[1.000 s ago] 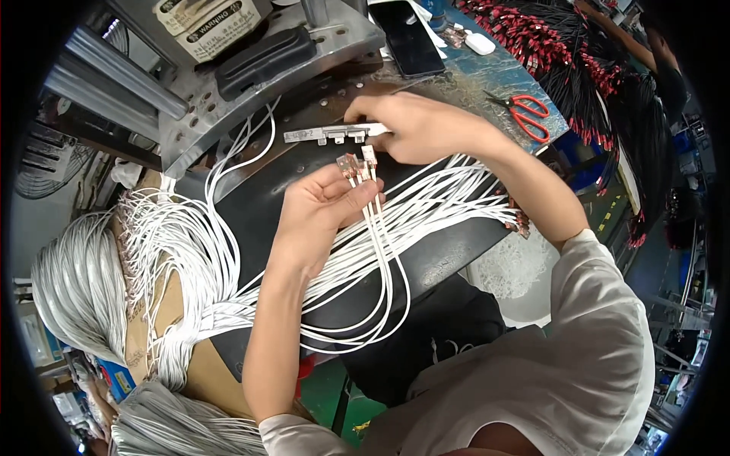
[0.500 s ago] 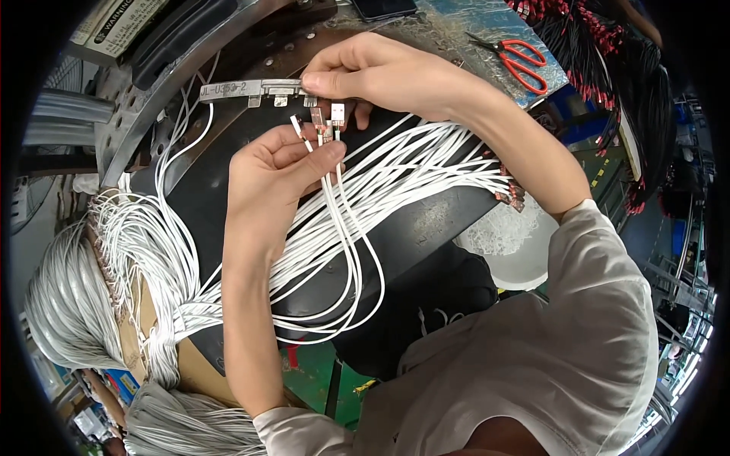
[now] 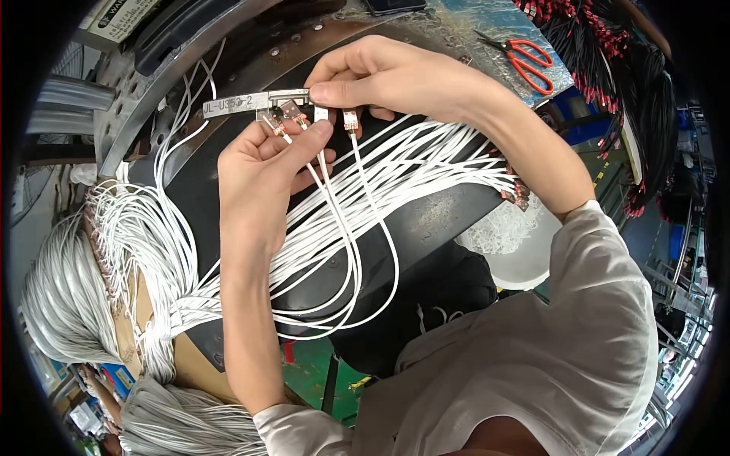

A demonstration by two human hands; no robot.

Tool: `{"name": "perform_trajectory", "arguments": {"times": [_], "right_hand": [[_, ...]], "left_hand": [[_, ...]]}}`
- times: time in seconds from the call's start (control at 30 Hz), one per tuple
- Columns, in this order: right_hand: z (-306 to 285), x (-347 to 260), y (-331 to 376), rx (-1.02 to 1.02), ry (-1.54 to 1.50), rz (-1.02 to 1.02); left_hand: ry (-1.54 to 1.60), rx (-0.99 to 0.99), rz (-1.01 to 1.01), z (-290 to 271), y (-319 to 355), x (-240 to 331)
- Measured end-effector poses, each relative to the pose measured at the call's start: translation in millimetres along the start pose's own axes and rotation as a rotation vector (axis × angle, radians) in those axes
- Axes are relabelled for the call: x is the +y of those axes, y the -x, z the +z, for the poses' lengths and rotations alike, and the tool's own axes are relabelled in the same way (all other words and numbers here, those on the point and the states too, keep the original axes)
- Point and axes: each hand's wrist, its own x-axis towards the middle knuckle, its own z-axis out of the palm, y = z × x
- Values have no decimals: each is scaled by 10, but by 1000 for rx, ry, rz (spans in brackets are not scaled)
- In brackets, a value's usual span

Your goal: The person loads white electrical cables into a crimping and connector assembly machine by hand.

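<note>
My left hand (image 3: 262,171) is closed around a few white cables (image 3: 328,181), pinching them just below their small connector ends (image 3: 293,112). Those ends meet the lower edge of a narrow metal bar (image 3: 236,104) with small slots. My right hand (image 3: 361,80) grips the bar's right end between thumb and fingers. Beneath the right fingers hangs one separate connector (image 3: 350,120), its white cable looping down; fingers behind it are partly hidden. Whether any connector is seated in a slot I cannot tell.
A long bundle of white cables (image 3: 426,152) lies across the black surface (image 3: 426,220). Thick cable coils (image 3: 68,292) stand at left. Red-handled snips (image 3: 530,67) lie at the far right, near hanging black cables (image 3: 578,45). A pale bowl (image 3: 532,266) holds clear plastic bits.
My left hand has risen, bringing its connectors up to the bar. One connector has parted from the left-hand group and now sits under my right fingers. The bar has shifted slightly.
</note>
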Motion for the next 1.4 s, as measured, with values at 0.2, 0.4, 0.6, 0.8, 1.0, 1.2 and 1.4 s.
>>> {"name": "perform_trajectory", "arguments": {"times": [0.2,0.4,0.6,0.8,1.0,1.2,1.4], "right_hand": [[-78,-44,-4,49,14,-41],[-64,32,-28,-20,-43,-58],[-58,-38,3,45,-14,-71],[-88,-38,-3,24,-22,-75],[-149,-27,-78,-47,-37,-99],[-411,90,-407,9,610,-469],[-533,-180,-1579,493,827,-630]], "left_hand": [[-89,-44,-59,-71,29,1],[-68,-52,-51,-53,58,-10],[-25,-197,-111,-113,115,35],[19,-223,-106,-137,88,11],[71,-172,-28,-158,64,1],[-714,-41,49,-250,122,319],[-1506,456,1271,-429,-483,363]]}}
